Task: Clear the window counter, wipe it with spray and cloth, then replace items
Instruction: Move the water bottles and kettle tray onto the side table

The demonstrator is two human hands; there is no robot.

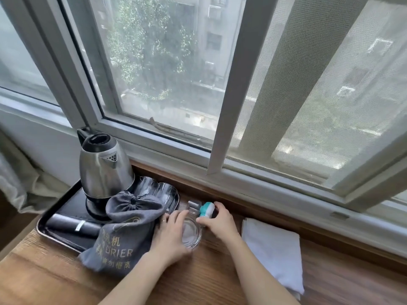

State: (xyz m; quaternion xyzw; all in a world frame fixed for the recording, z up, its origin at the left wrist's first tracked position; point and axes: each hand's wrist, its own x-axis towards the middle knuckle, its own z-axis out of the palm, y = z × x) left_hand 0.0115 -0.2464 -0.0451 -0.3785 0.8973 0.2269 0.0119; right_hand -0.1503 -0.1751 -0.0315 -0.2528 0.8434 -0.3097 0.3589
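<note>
Hotel room: kettle (103,166) tray (55,225), hair-drier bag (123,236).

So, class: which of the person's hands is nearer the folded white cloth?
Right. The right hand pinches a teal-and-white item just left of the white cloth; the left hand lies farther left, beyond the glass dish.

One head-worn wide-angle view looks forward and steeply down from above the counter (198,282), close enough that both forearms enter from the bottom edge. It faces the window (167,69), whose frame bows with the lens; the tray (55,225) sits lower left.
</note>
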